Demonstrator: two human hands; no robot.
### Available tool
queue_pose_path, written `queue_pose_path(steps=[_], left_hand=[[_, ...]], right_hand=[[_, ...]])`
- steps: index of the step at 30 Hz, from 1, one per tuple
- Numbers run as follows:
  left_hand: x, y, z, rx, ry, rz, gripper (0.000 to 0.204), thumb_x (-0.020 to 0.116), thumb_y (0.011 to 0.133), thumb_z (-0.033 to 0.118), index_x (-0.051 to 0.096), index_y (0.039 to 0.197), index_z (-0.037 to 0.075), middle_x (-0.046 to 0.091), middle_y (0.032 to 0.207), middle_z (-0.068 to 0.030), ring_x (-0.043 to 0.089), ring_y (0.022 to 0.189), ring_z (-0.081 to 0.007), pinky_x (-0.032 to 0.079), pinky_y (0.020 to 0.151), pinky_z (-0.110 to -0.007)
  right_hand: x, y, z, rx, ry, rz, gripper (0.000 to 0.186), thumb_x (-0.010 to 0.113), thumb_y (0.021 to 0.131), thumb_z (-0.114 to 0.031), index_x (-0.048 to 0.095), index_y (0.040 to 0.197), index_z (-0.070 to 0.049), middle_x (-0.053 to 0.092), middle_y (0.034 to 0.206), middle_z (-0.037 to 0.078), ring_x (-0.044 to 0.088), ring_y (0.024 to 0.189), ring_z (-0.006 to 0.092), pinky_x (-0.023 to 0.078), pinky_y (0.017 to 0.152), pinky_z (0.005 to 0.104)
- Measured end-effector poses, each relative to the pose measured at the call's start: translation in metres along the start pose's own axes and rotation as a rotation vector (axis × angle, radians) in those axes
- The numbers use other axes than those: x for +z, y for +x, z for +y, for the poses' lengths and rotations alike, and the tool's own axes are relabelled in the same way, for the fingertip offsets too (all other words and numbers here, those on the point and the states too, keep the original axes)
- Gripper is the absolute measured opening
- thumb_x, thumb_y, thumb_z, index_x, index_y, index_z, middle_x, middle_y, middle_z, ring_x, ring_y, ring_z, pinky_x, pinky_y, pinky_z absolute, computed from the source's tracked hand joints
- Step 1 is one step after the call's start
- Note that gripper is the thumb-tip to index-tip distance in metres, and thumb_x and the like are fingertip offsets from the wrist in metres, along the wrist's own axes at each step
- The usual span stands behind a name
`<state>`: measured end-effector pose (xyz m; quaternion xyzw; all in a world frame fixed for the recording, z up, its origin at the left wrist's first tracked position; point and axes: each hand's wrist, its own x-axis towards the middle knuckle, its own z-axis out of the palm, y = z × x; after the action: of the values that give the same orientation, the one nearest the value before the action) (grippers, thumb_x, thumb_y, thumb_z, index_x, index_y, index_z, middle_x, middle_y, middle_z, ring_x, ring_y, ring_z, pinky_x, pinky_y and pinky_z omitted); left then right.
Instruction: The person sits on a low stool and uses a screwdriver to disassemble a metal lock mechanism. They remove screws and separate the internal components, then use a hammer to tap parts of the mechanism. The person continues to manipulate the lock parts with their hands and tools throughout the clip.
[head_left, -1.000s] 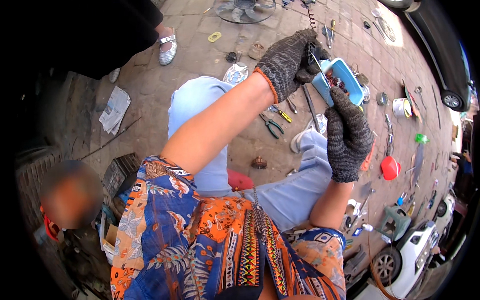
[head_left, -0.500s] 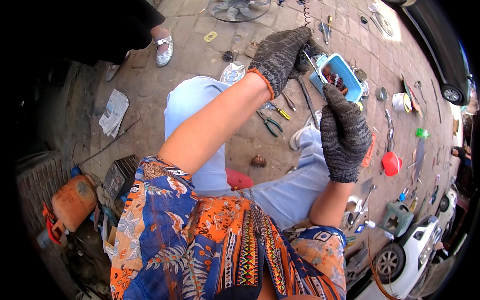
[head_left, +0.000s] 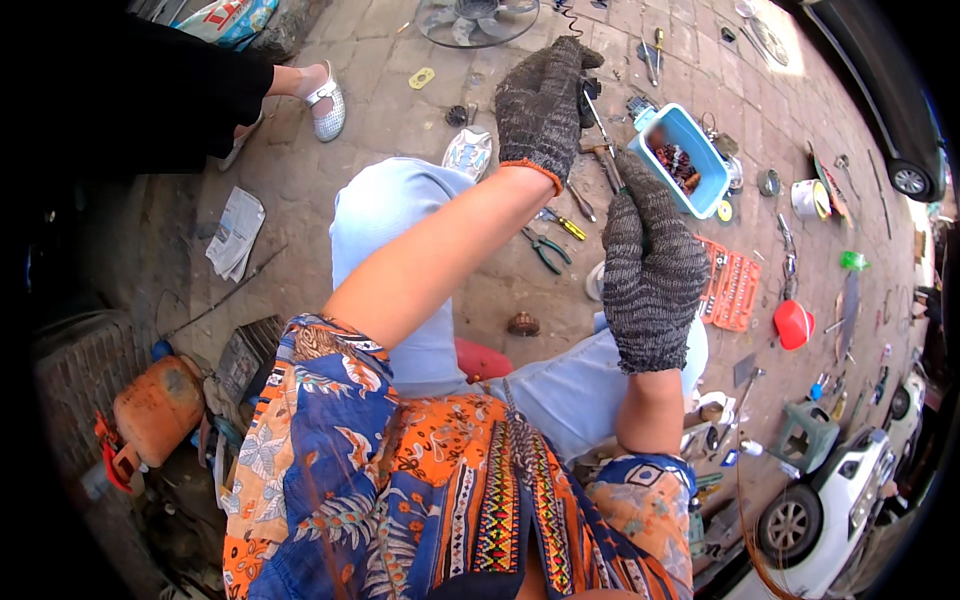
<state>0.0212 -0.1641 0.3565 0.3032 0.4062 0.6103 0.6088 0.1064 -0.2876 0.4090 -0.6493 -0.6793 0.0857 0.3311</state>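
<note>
Both my hands wear grey knitted work gloves. My left hand is closed around a small dark part, mostly hidden behind the glove; a thin coiled cord shows just beyond it. My right hand is wrapped around a screwdriver, whose handle is largely covered. Its slim metal shaft slants up and left, with the tip at the dark part; whether it sits in a screw I cannot tell. A hammer lies on the ground behind the shaft.
A light-blue basin with dark reddish parts stands right of my hands. Pliers, a yellow screwdriver and an orange socket case lie on the paving. A fan is ahead; another person's foot is at left.
Both hands have moved left, the right one also closer to the left, with the screwdriver still between them. The orange case now shows beside my right glove. The bystander's leg has shifted slightly.
</note>
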Motion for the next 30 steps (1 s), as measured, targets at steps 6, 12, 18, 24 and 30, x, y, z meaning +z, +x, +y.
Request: queue_pose_path(steps=[6,12,18,24,30], left_hand=[[-0.008,0.006,-0.009,0.184,0.112,0.075,0.031,0.048,0.093,0.029,0.065,0.090,0.003,0.062,0.076,-0.0033,0.059,0.065,-0.0098,0.043,0.049,-0.023],[-0.016,0.018,-0.018,0.188,0.087,0.120,0.031,0.049,0.092,0.027,0.064,0.089,0.000,0.063,0.078,-0.0024,0.052,0.060,-0.0073,0.039,0.049,-0.022],[-0.020,0.017,-0.015,0.179,0.196,0.129,0.030,0.049,0.092,0.026,0.064,0.085,0.001,0.062,0.074,-0.0023,0.051,0.057,-0.0073,0.038,0.048,-0.022],[-0.034,0.025,-0.024,0.209,0.253,0.151,0.032,0.053,0.089,0.030,0.064,0.082,0.000,0.061,0.069,-0.0039,0.053,0.057,-0.0105,0.039,0.048,-0.024],[-0.045,0.032,-0.027,0.353,0.494,0.087,0.024,0.048,0.089,0.021,0.064,0.084,0.004,0.058,0.070,-0.0026,0.051,0.059,-0.0098,0.040,0.052,-0.025]], right_hand=[[0.013,0.005,-0.007,0.119,0.155,-0.028,0.031,0.054,0.085,-0.008,0.057,0.117,-0.008,0.063,0.104,0.016,0.062,0.096,0.0271,0.047,0.082,0.0337],[0.029,0.009,-0.005,0.021,-0.074,0.014,0.031,0.054,0.084,-0.014,0.059,0.114,-0.010,0.065,0.093,0.014,0.063,0.087,0.0287,0.050,0.077,0.0360],[0.042,0.004,-0.004,0.022,-0.274,-0.130,0.038,0.055,0.078,-0.012,0.056,0.116,-0.010,0.063,0.094,0.011,0.062,0.083,0.0259,0.050,0.073,0.0363],[0.044,0.015,0.014,0.214,0.324,-0.054,0.026,0.054,0.086,-0.019,0.061,0.105,-0.003,0.064,0.098,0.017,0.061,0.091,0.0302,0.046,0.082,0.0361],[0.056,0.015,0.046,-0.003,0.437,0.007,0.027,0.052,0.086,-0.022,0.062,0.105,-0.006,0.064,0.095,0.016,0.059,0.089,0.0311,0.044,0.082,0.0391]])
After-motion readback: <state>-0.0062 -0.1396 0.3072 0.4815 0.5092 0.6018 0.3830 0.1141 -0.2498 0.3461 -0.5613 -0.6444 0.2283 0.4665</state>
